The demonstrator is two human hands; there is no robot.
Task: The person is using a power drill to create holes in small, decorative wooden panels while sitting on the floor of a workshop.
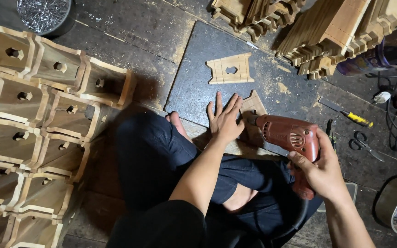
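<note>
1. The right hand [323, 171] is wrapped tight around the grip of a red electric drill [290, 138], fingers curled closed on the handle, its nose pointing left at a small wooden panel [253, 106].
2. The left hand [224, 120] lies flat, fingers spread and straight, pressing down on that panel's left part — it grips nothing, only holds the piece down on the dark work board [198, 87].
3. The panel sits at the board's near edge, just ahead of the person's crossed legs; the hand hides much of it.
4. A second cut panel [230, 69] with a central hole lies farther up the board, apart from both hands.
5. At left — rows of stacked wooden boxes [28, 124], each with a holed front.
6. At right on the floor: a yellow-handled screwdriver [348, 113], scissors [363, 143], and cables.
7. Top left, a round tub of nails [42, 14]; top right, piles of notched wooden pieces [336, 32].
</note>
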